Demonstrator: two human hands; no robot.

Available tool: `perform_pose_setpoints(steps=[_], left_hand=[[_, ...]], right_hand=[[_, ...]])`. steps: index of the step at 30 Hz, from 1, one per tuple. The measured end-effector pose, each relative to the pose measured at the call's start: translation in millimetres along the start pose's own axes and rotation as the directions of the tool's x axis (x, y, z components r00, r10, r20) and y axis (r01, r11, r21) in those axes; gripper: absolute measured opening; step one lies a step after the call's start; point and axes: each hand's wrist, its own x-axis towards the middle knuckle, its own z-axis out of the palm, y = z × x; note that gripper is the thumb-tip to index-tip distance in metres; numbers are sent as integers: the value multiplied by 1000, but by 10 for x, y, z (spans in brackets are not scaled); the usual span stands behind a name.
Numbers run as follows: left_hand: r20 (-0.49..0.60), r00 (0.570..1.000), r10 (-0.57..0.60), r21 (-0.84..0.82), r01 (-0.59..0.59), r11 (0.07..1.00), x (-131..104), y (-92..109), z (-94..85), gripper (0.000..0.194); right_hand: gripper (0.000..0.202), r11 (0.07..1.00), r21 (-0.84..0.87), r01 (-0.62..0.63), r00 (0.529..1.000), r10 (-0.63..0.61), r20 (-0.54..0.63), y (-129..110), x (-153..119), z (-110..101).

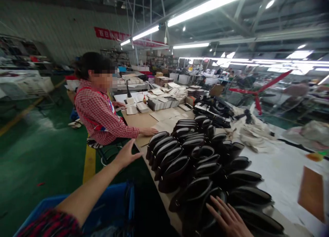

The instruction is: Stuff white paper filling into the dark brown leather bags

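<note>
The left hand (pixel 126 155) is held in mid-air at centre left, fingers spread, grasping nothing, near the first dark pouches (pixel 167 154). The right hand (pixel 227 219), fingers apart, is laid on a pouch at the bottom. A seated co-worker (pixel 99 107) is seen upper left.

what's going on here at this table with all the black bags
A person stands at a long table covered with rows of black pouches. Their right hand rests open on the nearest pouch, while the left hand reaches open toward the far end of the row, touching nothing. A co-worker in a checked shirt sits beyond, hand on cardboard sheets.
</note>
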Motion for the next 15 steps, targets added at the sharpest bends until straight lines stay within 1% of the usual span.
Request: perform_pose_setpoints(steps=[1,2,3,5,7,9,11,12,14,15], left_hand=[[50,997,65,21,-66,998,252,278,204,98],[113,990,84,59,-92,994,468,519,400,105],[172,984,54,100,-72,992,644,718,578,111],[247,969,10,108,-38,993,875,989,854,116],[336,942,3,88,-34,996,960,1133,1017,117],[443,896,24,60,-57,997,909,1212,1086,111],[550,834,42,27,-68,997,720,1275,1095,102],[590,806,36,11,-53,999,581,1311,1094,101],[711,697,95,-65,-70,995,269,1403,1115,110],[733,672,105,-85,-63,994,128,1454,1150,116]], right_hand=[[77,998,-47,47,998,-48,-38,0,53,48],[77,994,-81,72,995,-78,-65,-1,116,99],[78,992,-97,84,993,-92,-80,-6,192,147],[81,993,-87,74,993,-82,-86,-30,389,219],[83,999,-31,35,998,-37,-60,-65,641,252],[87,999,40,-12,1000,12,-23,-98,908,266],[95,995,85,-43,999,44,1,-113,1122,287],[98,994,94,-48,999,48,2,-109,1193,309],[96,995,97,-29,999,31,-17,-61,1268,394],[90,994,106,-12,1000,15,-20,-15,1289,461]])
